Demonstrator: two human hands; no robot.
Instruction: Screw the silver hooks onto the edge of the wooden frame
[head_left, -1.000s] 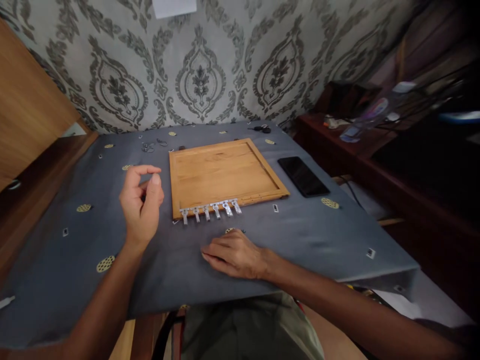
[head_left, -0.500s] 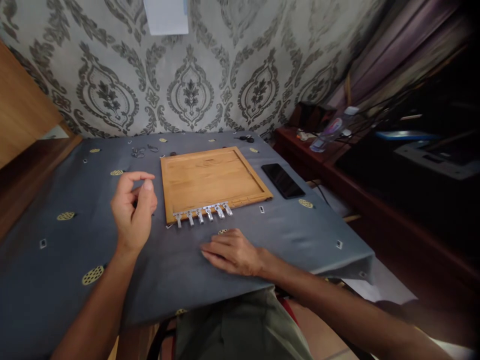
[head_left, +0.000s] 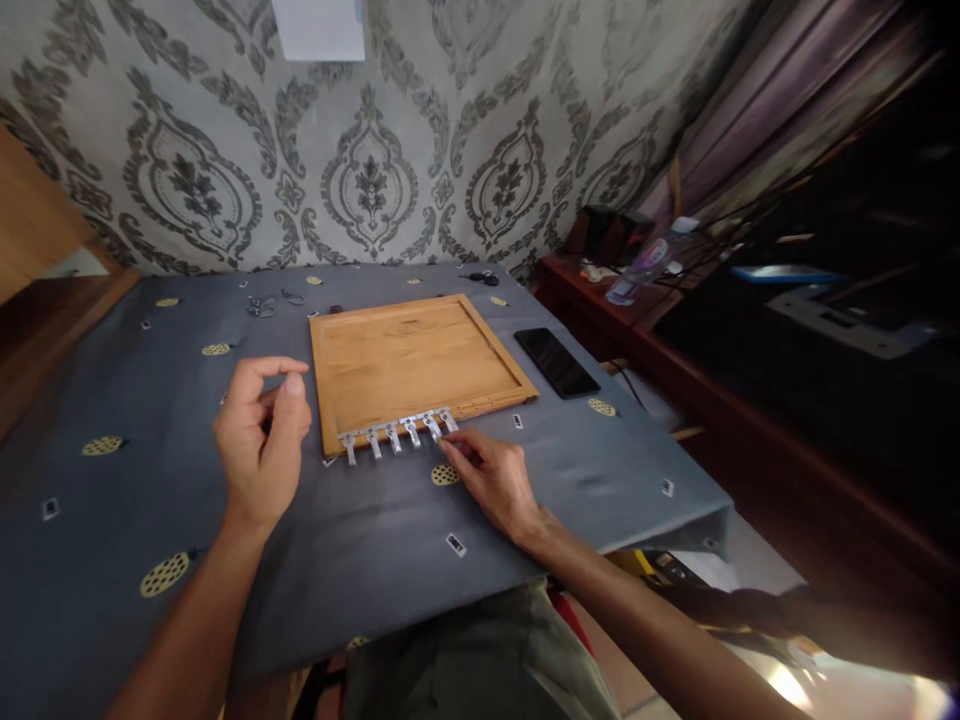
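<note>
A framed wooden panel (head_left: 409, 365) lies flat on the cloth-covered table. Small silver metal clips (head_left: 394, 436), several of them, sit in a row along its near edge and stick out toward me. My right hand (head_left: 499, 480) is at the right end of that row, thumb and forefinger closed at one of the clips; the fingers partly cover the contact. Left of the panel, my left hand (head_left: 262, 430) hangs above the cloth with its fingers curled in and the thumb close to the bent forefinger. Whatever is inside those fingers is hidden.
A black phone (head_left: 556, 362) lies right of the panel. Behind it are keys (head_left: 484, 278) and, at the back left, a few small metal pieces (head_left: 262, 306). A plastic bottle (head_left: 651, 262) stands on the dark red desk (head_left: 637, 310) at right. A patterned wall closes the back.
My right hand has moved forward from the cloth to the clips at the panel's near edge. My left hand keeps its curled shape. The view has shifted slightly.
</note>
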